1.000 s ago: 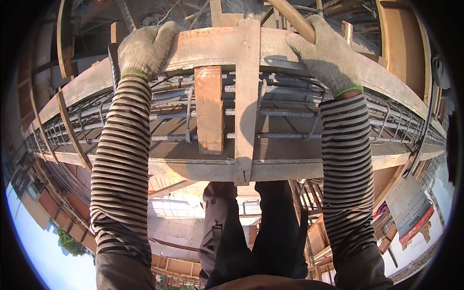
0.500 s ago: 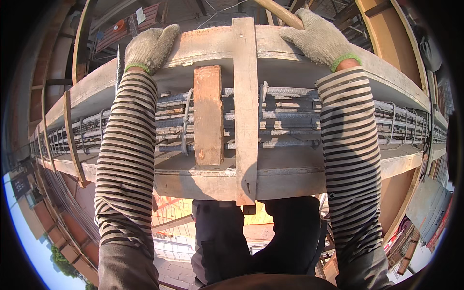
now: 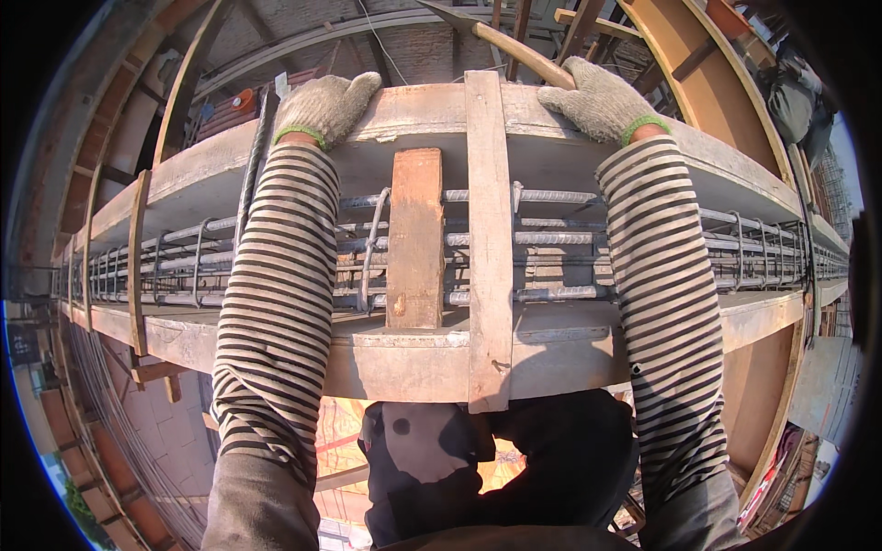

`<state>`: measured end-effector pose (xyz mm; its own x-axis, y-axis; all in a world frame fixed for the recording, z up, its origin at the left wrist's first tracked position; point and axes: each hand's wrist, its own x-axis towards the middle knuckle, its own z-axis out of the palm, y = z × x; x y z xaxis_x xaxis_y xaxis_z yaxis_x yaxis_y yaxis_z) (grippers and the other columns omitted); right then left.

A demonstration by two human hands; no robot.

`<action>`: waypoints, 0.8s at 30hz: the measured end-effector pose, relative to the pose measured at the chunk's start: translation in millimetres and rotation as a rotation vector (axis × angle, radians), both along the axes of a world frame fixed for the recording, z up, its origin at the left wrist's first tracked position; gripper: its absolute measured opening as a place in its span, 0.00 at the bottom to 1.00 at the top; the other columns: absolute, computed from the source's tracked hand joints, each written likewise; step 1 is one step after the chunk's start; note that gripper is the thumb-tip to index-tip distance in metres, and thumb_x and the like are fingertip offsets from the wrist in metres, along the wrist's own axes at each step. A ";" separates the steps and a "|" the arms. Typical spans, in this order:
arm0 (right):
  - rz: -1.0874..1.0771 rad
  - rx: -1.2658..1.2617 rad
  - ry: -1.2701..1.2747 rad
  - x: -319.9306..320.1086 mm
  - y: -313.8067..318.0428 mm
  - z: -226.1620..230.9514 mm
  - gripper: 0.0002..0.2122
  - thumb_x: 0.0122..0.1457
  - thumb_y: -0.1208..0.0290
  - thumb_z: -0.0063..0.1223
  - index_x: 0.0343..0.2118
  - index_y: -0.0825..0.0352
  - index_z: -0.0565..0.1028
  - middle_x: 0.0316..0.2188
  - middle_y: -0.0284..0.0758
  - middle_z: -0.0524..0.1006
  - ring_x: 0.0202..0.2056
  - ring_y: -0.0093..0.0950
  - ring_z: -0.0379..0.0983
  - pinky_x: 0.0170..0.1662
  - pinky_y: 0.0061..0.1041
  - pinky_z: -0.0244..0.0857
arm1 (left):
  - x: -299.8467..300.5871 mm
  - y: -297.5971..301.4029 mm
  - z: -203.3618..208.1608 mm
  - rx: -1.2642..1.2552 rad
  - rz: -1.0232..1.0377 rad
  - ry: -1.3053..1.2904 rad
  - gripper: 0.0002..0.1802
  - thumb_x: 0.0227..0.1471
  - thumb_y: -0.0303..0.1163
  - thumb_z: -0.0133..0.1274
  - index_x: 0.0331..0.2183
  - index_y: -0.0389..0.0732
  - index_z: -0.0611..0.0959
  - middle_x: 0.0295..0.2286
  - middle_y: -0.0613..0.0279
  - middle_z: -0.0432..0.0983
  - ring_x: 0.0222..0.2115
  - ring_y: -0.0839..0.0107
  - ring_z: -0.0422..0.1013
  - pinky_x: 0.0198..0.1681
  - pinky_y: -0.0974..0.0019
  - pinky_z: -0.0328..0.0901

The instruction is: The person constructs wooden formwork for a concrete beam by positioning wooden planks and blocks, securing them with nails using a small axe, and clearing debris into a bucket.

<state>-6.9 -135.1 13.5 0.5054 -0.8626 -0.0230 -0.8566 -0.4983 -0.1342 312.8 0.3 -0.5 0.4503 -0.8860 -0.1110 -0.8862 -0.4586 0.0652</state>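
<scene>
Left hand (image 3: 322,110): in a pale knit glove with a green cuff, laid over the top edge of the far board (image 3: 418,112), left of its middle; the fingers pass out of sight behind that edge, so I cannot tell whether they are clamped on the wood.
Right hand (image 3: 602,99): gloved alike, over the same top edge, right of the middle; fingers clamped round the handle of the wooden-handled tool (image 3: 522,53).
Tool's place: beyond the far board's top edge, slanting from the right hand up to the left, ending in a dark, tapering head.
Pale slat (image 3: 489,230): laid across from the far board to the near board (image 3: 400,372), between the forearms, its lower end over the near board's outer face.
Reddish-brown block (image 3: 415,239): between the boards, just left of the slat and apart from it, lower end by the near board's inner edge.
Steel bars (image 3: 556,239): running lengthwise between the boards, with bent ties about them.
Upright bar (image 3: 254,170): just left of the left wrist, rising past the far board's top edge.
Dark trousers (image 3: 423,459): below the near board's lower edge.
</scene>
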 end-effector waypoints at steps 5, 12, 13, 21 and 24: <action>-0.018 0.012 -0.002 0.4 2.5 1.8 0.24 0.65 0.45 0.55 0.50 0.64 0.76 0.41 0.45 0.81 0.44 0.40 0.79 0.50 0.39 0.71 | -3.4 0.5 1.4 -0.001 0.017 0.022 0.43 0.65 0.68 0.31 0.50 0.43 0.87 0.50 0.49 0.82 0.53 0.51 0.76 0.61 0.48 0.65; -0.049 0.041 -0.025 2.7 8.1 9.4 0.25 0.65 0.46 0.56 0.53 0.64 0.75 0.45 0.46 0.81 0.47 0.42 0.78 0.54 0.41 0.69 | -2.8 1.6 6.9 -0.013 -0.006 0.042 0.45 0.64 0.69 0.30 0.49 0.44 0.88 0.50 0.48 0.82 0.53 0.50 0.77 0.60 0.48 0.65; -0.047 0.034 -0.031 2.3 7.7 9.5 0.25 0.65 0.46 0.56 0.53 0.65 0.75 0.45 0.46 0.81 0.48 0.42 0.78 0.54 0.41 0.69 | -2.3 0.7 7.1 -0.009 -0.011 0.048 0.45 0.64 0.69 0.30 0.49 0.44 0.88 0.50 0.48 0.82 0.53 0.50 0.77 0.60 0.48 0.65; -0.029 0.026 -0.014 -0.7 7.7 9.7 0.26 0.64 0.46 0.56 0.53 0.66 0.75 0.45 0.49 0.81 0.49 0.44 0.79 0.54 0.40 0.70 | -7.1 2.4 8.8 -0.012 0.006 0.046 0.45 0.64 0.69 0.30 0.48 0.44 0.89 0.49 0.47 0.83 0.53 0.50 0.77 0.59 0.48 0.65; -0.042 0.023 -0.020 9.4 11.5 7.1 0.24 0.64 0.46 0.55 0.51 0.64 0.75 0.44 0.48 0.82 0.48 0.44 0.81 0.52 0.41 0.72 | 0.9 6.0 8.2 -0.007 0.020 0.064 0.45 0.64 0.70 0.30 0.48 0.44 0.89 0.48 0.47 0.83 0.53 0.50 0.77 0.59 0.48 0.66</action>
